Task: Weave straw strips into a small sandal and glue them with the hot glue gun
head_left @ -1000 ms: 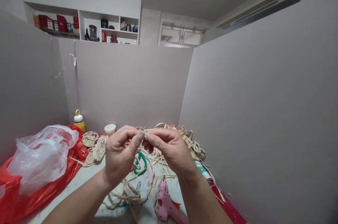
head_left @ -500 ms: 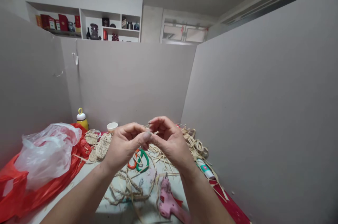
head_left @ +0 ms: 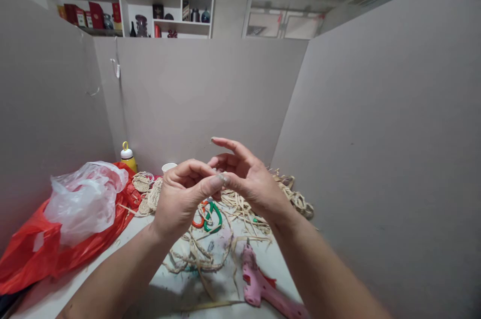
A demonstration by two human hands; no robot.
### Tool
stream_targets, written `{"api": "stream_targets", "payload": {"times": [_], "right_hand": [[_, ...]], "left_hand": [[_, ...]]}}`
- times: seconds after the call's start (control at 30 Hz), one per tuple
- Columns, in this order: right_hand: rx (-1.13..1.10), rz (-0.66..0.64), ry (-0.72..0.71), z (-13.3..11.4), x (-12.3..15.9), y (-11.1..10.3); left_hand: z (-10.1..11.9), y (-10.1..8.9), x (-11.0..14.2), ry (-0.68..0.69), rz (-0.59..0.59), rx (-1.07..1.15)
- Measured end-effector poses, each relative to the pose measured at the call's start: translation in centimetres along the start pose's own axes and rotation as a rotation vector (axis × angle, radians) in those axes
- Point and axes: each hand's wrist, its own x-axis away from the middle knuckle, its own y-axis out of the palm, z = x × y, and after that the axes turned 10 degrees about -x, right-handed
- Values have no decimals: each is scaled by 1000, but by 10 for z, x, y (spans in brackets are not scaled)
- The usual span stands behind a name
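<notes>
Grey partition panels (head_left: 379,133) stand around a stained white counter (head_left: 221,284). At the left, a crumpled red plastic bag (head_left: 30,264) lies beneath a translucent white plastic bag (head_left: 84,199). A loose heap of pale, dry straw strips (head_left: 300,204) lies at the far right. The 2 hands meet above the counter: the left hand (head_left: 184,196) has its thumb and forefinger tips brought together, touching the thumb of the right hand (head_left: 259,184), whose forefinger is raised apart. Whether either grip pinches anything at the tips, I cannot tell. Below them, on the counter, lies a loose coil of pale braided straw (head_left: 206,263), with a pink glue gun (head_left: 253,279) near its right side. Smaller still are 2 plastic handle loops, green (head_left: 214,231) and orange, just beyond the coil.
</notes>
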Motion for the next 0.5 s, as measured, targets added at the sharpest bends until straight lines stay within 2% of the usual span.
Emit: {"api": "stream_targets", "payload": {"times": [0.17,0.23,0.33,0.4,0.5], "right_hand": [[174,-13,95,-14,-3,6],[236,-28,135,-16,5,6],[332,-67,192,-17,27,2],[392,-73,202,-17,46,-6],[452,28,244,-12,76,-26]], "left_hand": [[11,2,7,120,99,-139],[16,4,10,89,35,-177],[20,2,12,-25,-143,-223],[21,-6,8,-50,-175,-242],[17,-31,-5,-17,-58,-259]]}}
